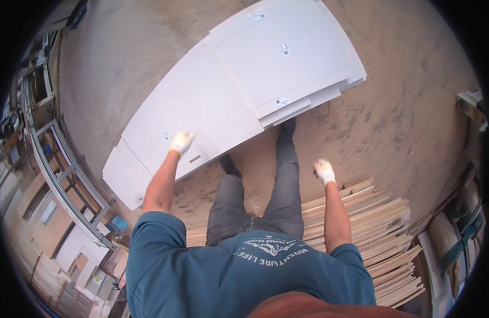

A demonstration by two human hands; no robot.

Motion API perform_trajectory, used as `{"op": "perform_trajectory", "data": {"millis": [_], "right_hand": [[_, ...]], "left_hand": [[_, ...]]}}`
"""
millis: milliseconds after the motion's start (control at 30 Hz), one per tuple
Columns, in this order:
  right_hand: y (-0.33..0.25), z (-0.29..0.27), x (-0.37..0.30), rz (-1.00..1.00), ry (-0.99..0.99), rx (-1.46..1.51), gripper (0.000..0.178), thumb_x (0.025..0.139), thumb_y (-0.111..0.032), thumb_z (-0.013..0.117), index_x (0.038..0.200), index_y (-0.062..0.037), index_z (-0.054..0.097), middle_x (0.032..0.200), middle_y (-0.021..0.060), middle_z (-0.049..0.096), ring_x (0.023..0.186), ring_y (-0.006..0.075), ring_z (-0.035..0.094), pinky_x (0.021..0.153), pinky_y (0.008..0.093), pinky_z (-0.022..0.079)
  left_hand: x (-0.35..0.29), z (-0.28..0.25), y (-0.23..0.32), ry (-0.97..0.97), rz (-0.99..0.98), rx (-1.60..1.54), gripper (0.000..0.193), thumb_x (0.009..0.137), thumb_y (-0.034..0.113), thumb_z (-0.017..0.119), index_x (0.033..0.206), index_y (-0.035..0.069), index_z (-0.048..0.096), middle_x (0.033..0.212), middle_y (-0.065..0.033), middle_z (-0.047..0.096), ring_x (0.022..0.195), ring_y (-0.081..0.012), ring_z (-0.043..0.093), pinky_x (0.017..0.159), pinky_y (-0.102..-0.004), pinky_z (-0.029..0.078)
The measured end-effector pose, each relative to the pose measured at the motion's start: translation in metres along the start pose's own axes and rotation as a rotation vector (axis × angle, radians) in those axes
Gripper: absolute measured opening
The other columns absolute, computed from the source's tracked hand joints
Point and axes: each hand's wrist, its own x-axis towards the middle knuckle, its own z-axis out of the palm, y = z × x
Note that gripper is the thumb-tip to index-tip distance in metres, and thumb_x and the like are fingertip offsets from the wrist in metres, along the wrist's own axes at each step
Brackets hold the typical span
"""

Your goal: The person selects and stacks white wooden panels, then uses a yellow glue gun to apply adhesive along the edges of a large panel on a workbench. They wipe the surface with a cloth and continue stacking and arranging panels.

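Note:
Both my hands wear white gloves. My left hand (182,142) is raised over the near edge of a large white panel (202,100) that lies on the floor; I cannot tell whether it touches the panel, and it holds nothing. My right hand (324,171) hangs in the air above the sandy floor, just past a stack of wooden strips (377,222), with its fingers curled on nothing. My legs in grey trousers and dark shoes stand at the panel's front edge.
More white panels (287,58) lie stacked on the far part of the big one, some with small labels. A metal rack frame (59,169) runs along the left. Boards and machines line the left and right rims. The floor (403,95) is dusty concrete.

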Motion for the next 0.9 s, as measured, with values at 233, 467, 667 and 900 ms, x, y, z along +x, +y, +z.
{"op": "perform_trajectory", "data": {"millis": [233, 467, 667, 900], "right_hand": [[0.120, 0.129, -0.191, 0.356, -0.225, -0.448, 0.022, 0.085, -0.024, 0.065, 0.077, -0.0065, 0.075, 0.076, 0.0191, 0.073, 0.066, 0.0319, 0.072, 0.064, 0.0481, 0.058], [-0.088, 0.172, -0.228, -0.127, -0.323, -0.661, 0.027, 0.092, -0.015, 0.060, 0.109, -0.0034, 0.078, 0.096, 0.0165, 0.078, 0.089, 0.0288, 0.075, 0.080, 0.0415, 0.059], [-0.309, 0.231, -0.291, -0.656, -0.209, -0.893, 0.030, 0.091, -0.023, 0.060, 0.109, -0.0065, 0.077, 0.111, 0.0205, 0.076, 0.108, 0.0365, 0.071, 0.094, 0.0444, 0.055], [-0.452, 0.363, -0.447, -0.949, -0.577, -1.196, 0.028, 0.095, -0.028, 0.059, 0.110, -0.0102, 0.074, 0.112, 0.0200, 0.074, 0.111, 0.0376, 0.069, 0.094, 0.0443, 0.054]], "left_hand": [[-0.284, 0.171, -0.206, -0.519, -0.393, -0.358, 0.037, 0.090, 0.038, 0.064, 0.106, 0.009, 0.081, 0.108, -0.0164, 0.078, 0.104, -0.0373, 0.073, 0.092, -0.0402, 0.055], [-0.429, 0.144, -0.276, 0.018, -0.439, -0.582, 0.037, 0.092, 0.039, 0.063, 0.114, 0.011, 0.076, 0.110, -0.0151, 0.076, 0.100, -0.0333, 0.073, 0.091, -0.0457, 0.055], [-0.503, 0.101, -0.252, 0.236, -0.234, -0.649, 0.036, 0.090, 0.041, 0.067, 0.113, 0.015, 0.077, 0.115, -0.0133, 0.076, 0.112, -0.0330, 0.069, 0.099, -0.0446, 0.054], [-0.570, 0.086, -0.277, 0.240, 0.091, -1.017, 0.037, 0.093, 0.042, 0.060, 0.110, 0.014, 0.078, 0.112, -0.0138, 0.076, 0.110, -0.0344, 0.070, 0.096, -0.0434, 0.053]]}}
